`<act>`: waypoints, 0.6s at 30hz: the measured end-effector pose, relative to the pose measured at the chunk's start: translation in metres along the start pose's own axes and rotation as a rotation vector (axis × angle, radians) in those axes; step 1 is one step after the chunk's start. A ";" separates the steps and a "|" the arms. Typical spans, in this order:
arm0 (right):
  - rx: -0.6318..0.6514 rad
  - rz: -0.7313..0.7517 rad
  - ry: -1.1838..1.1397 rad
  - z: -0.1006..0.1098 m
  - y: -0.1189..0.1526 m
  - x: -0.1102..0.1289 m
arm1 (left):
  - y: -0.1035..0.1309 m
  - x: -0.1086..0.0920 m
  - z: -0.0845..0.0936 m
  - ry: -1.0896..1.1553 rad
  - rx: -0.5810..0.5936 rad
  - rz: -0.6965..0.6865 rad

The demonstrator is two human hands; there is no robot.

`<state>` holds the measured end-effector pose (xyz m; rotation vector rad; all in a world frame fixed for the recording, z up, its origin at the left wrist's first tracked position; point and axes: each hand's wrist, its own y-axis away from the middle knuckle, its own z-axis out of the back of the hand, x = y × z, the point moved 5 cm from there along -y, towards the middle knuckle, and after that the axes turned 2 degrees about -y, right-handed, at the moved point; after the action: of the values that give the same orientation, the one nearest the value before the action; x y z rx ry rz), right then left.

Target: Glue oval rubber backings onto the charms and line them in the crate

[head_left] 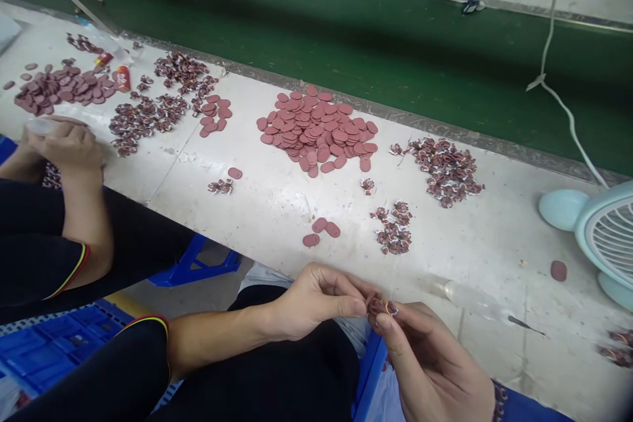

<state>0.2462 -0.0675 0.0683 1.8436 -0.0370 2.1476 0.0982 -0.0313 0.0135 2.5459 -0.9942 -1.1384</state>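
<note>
My left hand (pixel 316 303) and my right hand (pixel 425 349) meet at the table's front edge. Both are closed in a pinch on one small reddish-brown piece (pixel 376 305) with white and yellowish bits, mostly covered by fingertips. Past them on the table lies a small cluster of similar brown-and-white pieces (pixel 394 229). Three flat reddish oval discs (pixel 320 229) lie to its left. Farther back is a large heap of the same oval discs (pixel 319 128), with a bigger pile of brown pieces (pixel 448 171) at its right. A clear bottle with a dark thin tip (pixel 479 300) lies right of my hands.
A light-blue fan (pixel 610 237) stands at the right, near a white cord (pixel 568 112). On the left, a co-worker's hands (pixel 64 142) hold something whitish, by more discs (pixel 64 89) and brown pieces (pixel 148 119). A green strip (pixel 297 26) runs behind the white table (pixel 267 211).
</note>
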 end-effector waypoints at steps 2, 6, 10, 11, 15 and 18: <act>0.008 0.032 0.036 0.000 0.001 0.002 | 0.000 0.001 0.000 -0.001 0.003 0.012; 0.011 0.051 0.042 -0.001 0.001 0.000 | 0.001 0.002 -0.001 -0.006 0.004 0.011; -0.029 -0.018 -0.086 -0.004 0.001 -0.006 | 0.002 0.001 -0.002 0.002 0.001 -0.013; -0.038 -0.034 -0.116 -0.005 0.001 -0.007 | 0.003 0.001 -0.003 -0.001 0.002 -0.014; -0.067 -0.058 -0.190 -0.006 0.002 -0.014 | 0.002 -0.002 -0.003 -0.015 0.002 -0.027; -0.059 -0.072 -0.209 -0.005 0.003 -0.027 | 0.001 0.000 -0.004 -0.010 0.008 -0.050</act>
<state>0.2439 -0.0751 0.0414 1.9955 -0.0773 1.8792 0.1008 -0.0325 0.0169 2.5874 -0.9439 -1.1638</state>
